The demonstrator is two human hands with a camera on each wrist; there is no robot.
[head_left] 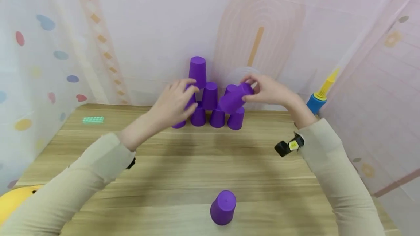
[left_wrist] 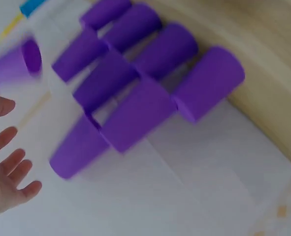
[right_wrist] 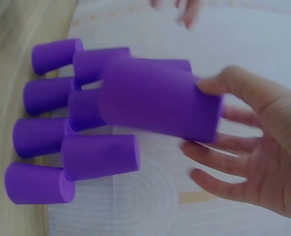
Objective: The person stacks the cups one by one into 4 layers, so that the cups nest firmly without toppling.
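Purple cup point(head_left: 233, 99), tilted at frame centre, is being gripped by right hand point(head_left: 269, 90) fingers beside the cup pyramid point(head_left: 210, 110); left hand point(head_left: 174, 103) is hovering with fingers spread and empty; seating it upright likely comes next.

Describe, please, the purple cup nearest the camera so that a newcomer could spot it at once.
Start at the wooden table and find its near edge. There one purple cup stands upside down, alone, far from the cup pyramid at the back wall and from both hands.

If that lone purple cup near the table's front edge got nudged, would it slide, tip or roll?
The lone cup stands upside down on its wide rim, so it would probably slide first. It looks like light, smooth plastic. A harder push might tip it, and its tapered shape would then roll in a curve.
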